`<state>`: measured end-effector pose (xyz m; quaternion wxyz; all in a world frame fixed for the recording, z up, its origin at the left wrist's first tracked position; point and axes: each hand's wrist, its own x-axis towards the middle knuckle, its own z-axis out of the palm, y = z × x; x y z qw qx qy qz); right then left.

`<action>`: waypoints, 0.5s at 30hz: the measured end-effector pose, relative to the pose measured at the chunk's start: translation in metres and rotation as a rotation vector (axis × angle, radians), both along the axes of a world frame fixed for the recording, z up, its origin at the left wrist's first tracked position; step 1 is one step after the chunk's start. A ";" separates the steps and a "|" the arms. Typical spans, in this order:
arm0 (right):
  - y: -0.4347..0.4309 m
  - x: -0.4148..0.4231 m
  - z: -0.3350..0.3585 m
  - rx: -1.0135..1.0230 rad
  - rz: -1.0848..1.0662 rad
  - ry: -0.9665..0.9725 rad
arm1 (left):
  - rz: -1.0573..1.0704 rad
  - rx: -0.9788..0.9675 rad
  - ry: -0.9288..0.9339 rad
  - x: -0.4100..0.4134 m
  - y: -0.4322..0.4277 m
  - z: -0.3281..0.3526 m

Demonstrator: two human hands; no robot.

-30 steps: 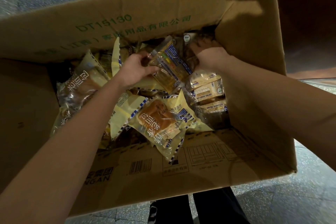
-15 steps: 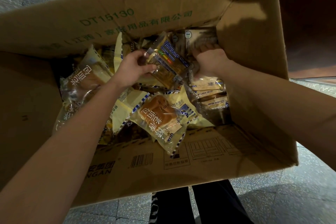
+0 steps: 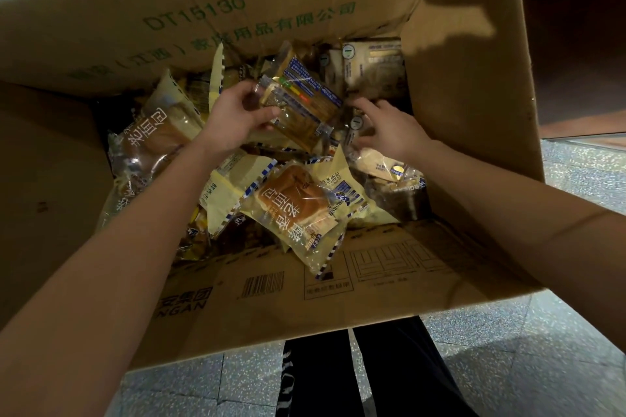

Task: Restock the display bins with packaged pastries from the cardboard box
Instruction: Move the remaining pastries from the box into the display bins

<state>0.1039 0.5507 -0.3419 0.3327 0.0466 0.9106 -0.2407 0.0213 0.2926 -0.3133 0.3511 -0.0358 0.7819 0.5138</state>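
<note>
The clear packet (image 3: pixel 301 105) at the top middle of the frame is the one in play; crinkly see-through plastic, flat and rectangular, dark blue label panel on it, something brown and layered inside; it's tilted up above the rest of the pile. The left hand (image 3: pixel 233 115) has it by its left edge, fingers curled over the top and thumb pressed on the front, so a proper grip. Just to the right, the right hand (image 3: pixel 389 132) is spread loose, fingers fairly straight with the tips down among the wrappers; not closed round anything I can see.

Below both hands, dead centre, lies a yellow bun packet (image 3: pixel 298 210); glossy film, round golden bun showing through a clear window, blue-and-white striped edges, white lettering; its lower end laps onto the near flap. A second bun packet (image 3: pixel 159 132) of the same look sits at the left of the pile, beside the left forearm. Some pale squarish packets (image 3: pixel 372 61) are tucked into the top right corner; a small cream packet (image 3: pixel 379 161) lies just under the right wrist.

It's all inside the cardboard box (image 3: pixel 474 85); plain brown corrugated, flaps open, green print on the far flap, a barcode on the near one. Speckled grey stone floor (image 3: pixel 576 186) shows around it; dark trousers (image 3: pixel 389 366) at the bottom edge.
</note>
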 end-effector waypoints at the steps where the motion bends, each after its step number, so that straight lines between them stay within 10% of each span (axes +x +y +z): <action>1: 0.000 0.002 0.000 -0.032 -0.039 0.003 | -0.001 0.000 -0.003 0.000 -0.001 0.000; 15: 0.005 0.003 0.028 -0.283 -0.453 0.232 | 0.179 0.096 0.026 0.008 -0.005 0.035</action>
